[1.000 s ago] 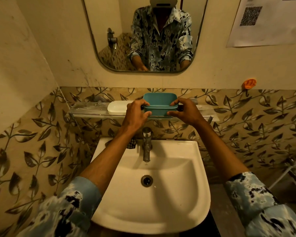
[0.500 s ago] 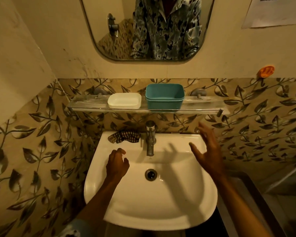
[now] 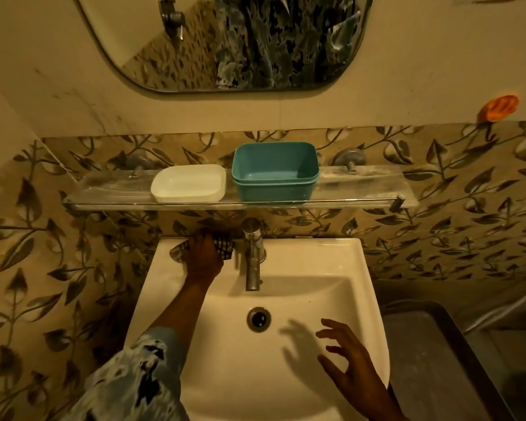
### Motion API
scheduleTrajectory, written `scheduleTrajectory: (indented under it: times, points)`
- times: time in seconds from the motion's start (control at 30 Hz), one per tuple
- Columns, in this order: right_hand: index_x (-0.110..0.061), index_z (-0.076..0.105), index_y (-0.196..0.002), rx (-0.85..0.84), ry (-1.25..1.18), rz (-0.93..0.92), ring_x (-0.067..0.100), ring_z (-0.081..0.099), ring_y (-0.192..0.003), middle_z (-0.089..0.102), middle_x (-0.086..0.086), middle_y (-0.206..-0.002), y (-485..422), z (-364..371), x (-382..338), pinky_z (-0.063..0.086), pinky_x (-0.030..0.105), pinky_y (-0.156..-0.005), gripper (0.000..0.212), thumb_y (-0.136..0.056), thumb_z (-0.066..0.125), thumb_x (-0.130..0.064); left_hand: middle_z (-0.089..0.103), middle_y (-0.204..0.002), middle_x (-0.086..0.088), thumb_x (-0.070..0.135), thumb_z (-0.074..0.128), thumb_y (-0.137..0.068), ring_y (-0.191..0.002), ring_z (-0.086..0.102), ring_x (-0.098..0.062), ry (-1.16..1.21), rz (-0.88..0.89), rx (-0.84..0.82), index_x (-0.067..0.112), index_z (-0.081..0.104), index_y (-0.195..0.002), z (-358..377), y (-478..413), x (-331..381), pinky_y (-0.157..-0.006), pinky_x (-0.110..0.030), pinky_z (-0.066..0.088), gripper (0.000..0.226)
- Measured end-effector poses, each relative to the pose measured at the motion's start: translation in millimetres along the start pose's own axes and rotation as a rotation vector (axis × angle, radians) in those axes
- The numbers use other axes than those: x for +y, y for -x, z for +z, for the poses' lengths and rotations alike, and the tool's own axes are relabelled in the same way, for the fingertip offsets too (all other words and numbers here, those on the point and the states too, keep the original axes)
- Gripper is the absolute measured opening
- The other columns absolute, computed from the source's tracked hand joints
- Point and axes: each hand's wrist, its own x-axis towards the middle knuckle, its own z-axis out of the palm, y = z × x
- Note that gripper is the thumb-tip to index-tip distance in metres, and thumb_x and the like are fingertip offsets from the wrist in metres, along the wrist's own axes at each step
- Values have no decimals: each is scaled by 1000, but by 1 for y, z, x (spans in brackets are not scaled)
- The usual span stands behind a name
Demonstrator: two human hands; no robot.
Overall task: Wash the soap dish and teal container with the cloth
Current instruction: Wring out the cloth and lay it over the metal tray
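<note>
The teal container (image 3: 275, 173) stands upright on the glass shelf (image 3: 362, 189), and the white soap dish (image 3: 189, 183) lies just left of it, touching or nearly touching. Below, on the sink's back ledge left of the tap, my left hand (image 3: 204, 255) covers the checked cloth (image 3: 223, 249) with its fingers curled onto it. My right hand (image 3: 348, 357) hovers over the basin's front right with fingers spread and nothing in it.
A chrome tap (image 3: 252, 253) rises at the middle of the white sink (image 3: 316, 259), with the drain (image 3: 258, 319) below it. A mirror (image 3: 240, 41) hangs above. An orange hook (image 3: 498, 107) sits on the wall at right. A dark metal surface (image 3: 431, 360) lies right of the sink.
Both hands left the teal container on the shelf and dropped down. My left hand then reached to the back ledge and closed on the cloth. My right hand sank toward the basin's front.
</note>
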Motion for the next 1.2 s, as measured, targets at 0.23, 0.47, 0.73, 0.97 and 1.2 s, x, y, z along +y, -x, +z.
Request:
scheduleTrajectory:
  times: [0.23, 0.47, 0.73, 0.97, 1.2]
  points:
    - [-31, 62, -113, -26, -38, 23, 1, 51, -122, 48, -13, -136, 3, 0, 0, 53, 21, -88, 33, -84, 70, -17, 57, -127, -17, 13, 56, -84, -126, 41, -40, -403, 52, -32, 6, 47, -130, 14, 5, -11, -104, -58, 28, 47]
    - [-34, 61, -112, -130, -88, -8, 0, 52, -118, 51, -16, -131, -16, 17, -34, 51, 19, -88, 30, -85, 68, -22, 60, -108, -14, 32, 70, -80, -106, 58, -33, 213, -29, -250, 8, 64, -93, -34, 16, -20, -82, -34, 47, 28]
    - [-36, 40, -135, -149, -263, 34, -8, 47, -122, 48, -23, -133, -49, 32, -112, 43, 12, -97, 67, -78, 74, -39, 69, -94, 7, 28, 81, -69, -98, 67, -14, 907, 253, -691, 21, 61, -99, -100, 92, -2, -73, -25, 55, 37]
    - [-8, 70, -99, -4, -380, -38, 13, 69, -90, 72, 3, -91, -45, 23, -154, 58, 30, -79, 16, -83, 69, -9, 65, -108, 7, 35, 76, -73, -103, 64, -11, 924, 484, -698, 26, 60, -107, -127, 125, 44, -79, -28, 58, 39]
    - [-11, 70, -81, 325, -347, -5, 13, 69, -75, 71, 4, -78, -17, 1, -178, 58, 27, -58, 8, -87, 65, -8, 64, -81, 11, 65, 71, -62, -78, 62, -2, 655, 600, -499, 34, 66, -82, -128, 133, 55, -62, -20, 53, 36]
